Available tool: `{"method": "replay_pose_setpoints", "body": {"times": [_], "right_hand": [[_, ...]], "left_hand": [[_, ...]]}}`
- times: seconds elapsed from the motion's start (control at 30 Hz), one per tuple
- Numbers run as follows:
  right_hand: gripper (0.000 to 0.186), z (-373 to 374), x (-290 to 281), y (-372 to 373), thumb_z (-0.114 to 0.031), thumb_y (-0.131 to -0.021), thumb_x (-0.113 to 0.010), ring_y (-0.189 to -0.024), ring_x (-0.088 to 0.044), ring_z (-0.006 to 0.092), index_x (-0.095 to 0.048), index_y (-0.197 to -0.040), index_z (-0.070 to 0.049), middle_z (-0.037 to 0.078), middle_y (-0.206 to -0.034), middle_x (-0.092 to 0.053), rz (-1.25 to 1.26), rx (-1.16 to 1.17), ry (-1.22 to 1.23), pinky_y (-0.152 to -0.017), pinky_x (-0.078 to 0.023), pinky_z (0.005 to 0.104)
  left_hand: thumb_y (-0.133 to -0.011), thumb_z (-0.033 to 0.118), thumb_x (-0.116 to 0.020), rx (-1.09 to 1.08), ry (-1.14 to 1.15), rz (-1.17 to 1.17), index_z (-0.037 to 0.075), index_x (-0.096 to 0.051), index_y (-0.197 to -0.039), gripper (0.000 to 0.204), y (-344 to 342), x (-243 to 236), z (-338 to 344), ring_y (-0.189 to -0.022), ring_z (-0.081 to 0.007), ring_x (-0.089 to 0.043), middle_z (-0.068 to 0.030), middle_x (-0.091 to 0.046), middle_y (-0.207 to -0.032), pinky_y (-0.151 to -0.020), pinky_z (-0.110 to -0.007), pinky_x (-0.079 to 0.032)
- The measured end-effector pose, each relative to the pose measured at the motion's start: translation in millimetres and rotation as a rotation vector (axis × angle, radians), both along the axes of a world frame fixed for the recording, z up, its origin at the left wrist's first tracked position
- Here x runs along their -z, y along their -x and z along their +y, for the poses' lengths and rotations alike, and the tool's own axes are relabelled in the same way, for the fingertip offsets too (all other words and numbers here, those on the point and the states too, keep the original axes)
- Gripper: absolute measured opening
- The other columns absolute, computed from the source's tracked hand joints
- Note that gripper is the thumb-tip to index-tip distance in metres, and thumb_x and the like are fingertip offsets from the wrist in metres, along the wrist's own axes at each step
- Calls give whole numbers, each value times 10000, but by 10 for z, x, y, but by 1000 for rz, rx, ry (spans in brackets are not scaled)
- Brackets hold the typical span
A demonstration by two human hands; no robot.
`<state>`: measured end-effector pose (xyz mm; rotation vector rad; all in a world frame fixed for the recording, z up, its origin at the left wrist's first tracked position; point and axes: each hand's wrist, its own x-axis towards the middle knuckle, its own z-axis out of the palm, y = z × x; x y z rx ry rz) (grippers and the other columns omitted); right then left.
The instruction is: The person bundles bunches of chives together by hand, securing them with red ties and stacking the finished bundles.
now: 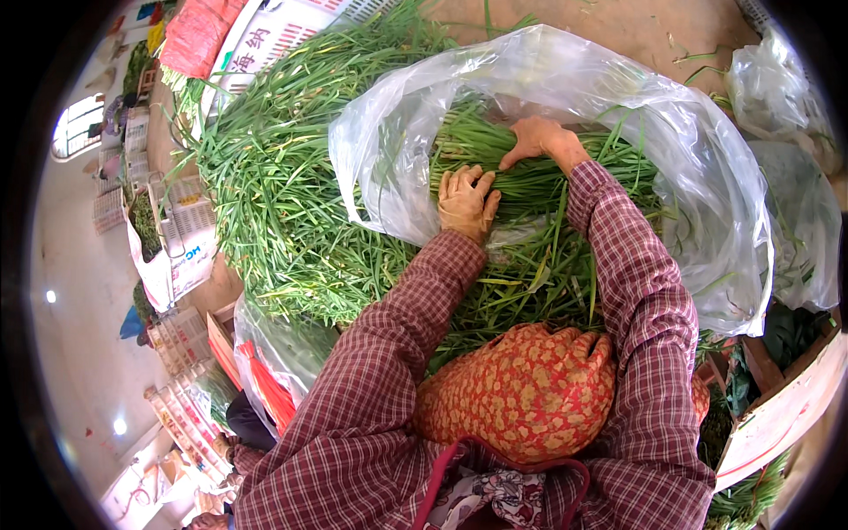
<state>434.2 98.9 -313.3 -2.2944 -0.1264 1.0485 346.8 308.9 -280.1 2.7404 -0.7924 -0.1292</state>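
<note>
A thick layer of long green chives [609, 163] lies inside a large clear plastic bag [707, 150], whose mouth is spread wide around it. My left hand [466, 203] rests at the near left part of the layer, its fingers curled over the stalks. Farther back and to the right, my right hand [541, 141] cups the top of the same chives, thumb toward the left hand. The two hands are close but apart, and the undersides of their fingers are hidden. More loose chives [530, 287] lie between my forearms, near the bag's front edge.
A big heap of loose chives [283, 185] spreads to the left. Other clear bags [782, 88] sit at the right, above a wooden box edge [777, 406]. A white crate [265, 40] and a red sack [199, 35] stand at the far left. Stacked crates line the left side.
</note>
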Motion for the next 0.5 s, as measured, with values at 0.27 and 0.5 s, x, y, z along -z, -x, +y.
{"method": "replay_pose_setpoints", "body": {"times": [0.27,0.5], "right_hand": [[723,-180,98,152,-412,-640,-810,-1053,-619,290,-590,-1252,-96,142,-1162,-657,-50,104,-337,-929,-454,373],[666,-1040,-626,410,-338,-690,-796,-1021,-615,232,-593,-1230,-4,122,-1150,-662,168,173,-352,-929,-446,328]], "left_hand": [[-862,258,-627,4,10,8,126,-603,-1174,340,16,-1,-28,-1218,-302,-454,-87,-535,-1201,-1098,-488,-260],[-865,283,-613,-14,49,1,121,-640,-1132,313,-91,87,7,-1185,-298,-478,-101,-566,-1181,-1094,-479,-270]]}}
